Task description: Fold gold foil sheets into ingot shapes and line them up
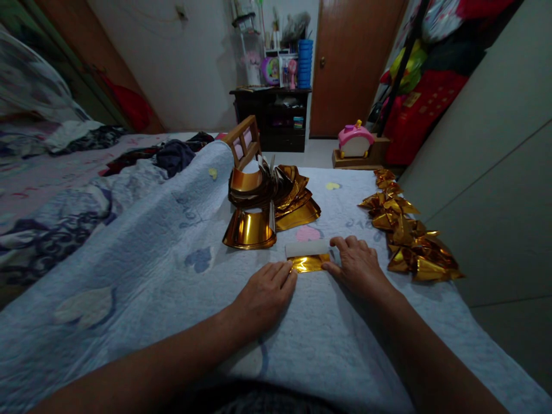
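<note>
A sheet of gold foil paper [307, 264] lies on the bed cover in front of me, partly folded, with a white strip of its back showing along the far side. My left hand [268, 289] presses its left edge with the fingers close together. At the right end, my right hand [357, 265] holds the sheet, thumb at the near corner and index finger at the far one. Beyond my hands stand curved stacks of gold foil sheets [250, 227]. To the right lies a row of folded gold foil pieces [403, 230].
The light blue quilted cover [207, 322] spreads under everything and rises in a ridge on the left. Behind the stacks stands a small wooden chair back [241, 141]. A pink toy [356, 140] sits past the far edge. A pale cabinet panel [487, 190] borders the right side.
</note>
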A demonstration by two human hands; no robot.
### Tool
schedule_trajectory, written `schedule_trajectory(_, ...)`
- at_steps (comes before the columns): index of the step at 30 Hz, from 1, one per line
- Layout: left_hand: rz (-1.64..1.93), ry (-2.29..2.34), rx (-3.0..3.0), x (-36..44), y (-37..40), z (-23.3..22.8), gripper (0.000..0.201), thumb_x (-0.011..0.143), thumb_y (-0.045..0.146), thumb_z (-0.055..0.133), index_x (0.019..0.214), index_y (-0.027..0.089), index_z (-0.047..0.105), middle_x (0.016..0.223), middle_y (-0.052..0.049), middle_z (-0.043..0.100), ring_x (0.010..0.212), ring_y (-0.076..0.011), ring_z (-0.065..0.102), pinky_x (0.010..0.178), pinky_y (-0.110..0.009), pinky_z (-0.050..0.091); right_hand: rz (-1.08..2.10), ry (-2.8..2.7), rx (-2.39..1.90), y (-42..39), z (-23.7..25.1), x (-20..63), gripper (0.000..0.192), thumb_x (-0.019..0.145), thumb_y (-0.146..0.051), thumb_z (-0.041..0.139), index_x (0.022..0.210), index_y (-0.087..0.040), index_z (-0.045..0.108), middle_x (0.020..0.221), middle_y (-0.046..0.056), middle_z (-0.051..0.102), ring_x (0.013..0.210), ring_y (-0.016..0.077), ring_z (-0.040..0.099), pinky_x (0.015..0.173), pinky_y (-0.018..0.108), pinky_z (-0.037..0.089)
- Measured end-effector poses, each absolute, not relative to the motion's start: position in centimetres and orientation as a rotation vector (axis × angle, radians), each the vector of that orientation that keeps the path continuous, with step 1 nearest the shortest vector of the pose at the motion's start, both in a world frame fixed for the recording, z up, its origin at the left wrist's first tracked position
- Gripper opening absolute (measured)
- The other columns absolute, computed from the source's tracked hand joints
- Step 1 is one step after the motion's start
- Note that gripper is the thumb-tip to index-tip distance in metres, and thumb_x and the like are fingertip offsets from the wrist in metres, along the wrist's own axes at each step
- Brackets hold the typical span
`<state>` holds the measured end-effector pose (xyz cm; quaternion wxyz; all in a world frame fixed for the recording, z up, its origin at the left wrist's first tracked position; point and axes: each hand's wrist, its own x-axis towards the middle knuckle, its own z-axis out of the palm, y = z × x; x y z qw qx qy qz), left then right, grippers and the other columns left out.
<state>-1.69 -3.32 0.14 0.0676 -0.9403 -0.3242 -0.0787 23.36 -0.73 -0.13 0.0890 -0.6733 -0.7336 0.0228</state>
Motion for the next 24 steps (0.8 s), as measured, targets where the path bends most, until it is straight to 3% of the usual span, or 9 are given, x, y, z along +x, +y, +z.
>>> schedule_trajectory(7, -0.242, -0.953, -2.781, -1.7, -3.5, -0.8, 0.038, 0.091, 0.006, 0.049, 0.127, 0.004, 0.059, 0.13, -0.024, 0.065, 0.12, -0.0318, 0.065, 0.095, -0.044, 0.057, 0.214, -2.167, -1.917, -0.2, 0.3, 23.7, 0.02, 0.088, -0.037, 0.063, 0.098, -0.02, 0.063, 0.099, 0.009, 0.061, 0.093, 0.0266, 0.053, 0.074, 0.034, 0.03)
schedule_trajectory(12, -0.316, -0.902, -2.761, -1.6, -3.4, -0.7, 0.034, 0.091, 0.009, 0.049, 0.122, 0.004, 0.061, 0.125, -0.024, 0.068, 0.116, -0.0319, 0.067, 0.092, -0.043, 0.058, 0.221, -2.078, -1.932, 0.0, 0.2, 22.3, 0.026, 0.09, -0.045, 0.062, 0.092, -0.02, 0.065, 0.097, 0.009, 0.062, 0.094, 0.0276, 0.053, 0.074, 0.034, 0.03)
schedule_trajectory(18, -0.518, -0.987, -2.889, -2.2, -2.4, 0.2, 0.017, 0.094, 0.013, 0.048, 0.104, 0.015, 0.061, 0.111, -0.013, 0.071, 0.098, -0.0233, 0.069, 0.084, -0.038, 0.059, 0.204, -2.046, -1.992, 0.1, -0.2, 21.4, 0.021, 0.084, -0.04, 0.069, 0.085, -0.02, 0.064, 0.093, 0.007, 0.062, 0.09, 0.0258, 0.052, 0.069, 0.032, 0.026)
schedule_trajectory(21, -0.762, -1.308, -2.795, -3.2, -1.2, 0.7, 0.01, 0.091, 0.02, 0.056, 0.101, 0.018, 0.056, 0.097, -0.008, 0.067, 0.089, -0.0219, 0.065, 0.08, -0.036, 0.056, 0.265, -2.028, -1.988, 0.1, -0.2, 21.5, 0.019, 0.083, -0.038, 0.069, 0.083, -0.02, 0.063, 0.093, 0.007, 0.062, 0.09, 0.0255, 0.051, 0.069, 0.032, 0.025)
schedule_trajectory(24, -0.815, -1.568, -2.466, -3.9, 0.6, 0.9, 0.035, 0.087, 0.037, 0.066, 0.111, 0.015, 0.052, 0.107, -0.014, 0.061, 0.1, -0.03, 0.059, 0.088, -0.047, 0.051, 0.316, -2.028, -1.967, 0.1, 0.0, 21.5, 0.015, 0.082, -0.033, 0.07, 0.085, -0.019, 0.064, 0.098, 0.007, 0.062, 0.094, 0.0259, 0.051, 0.071, 0.031, 0.026)
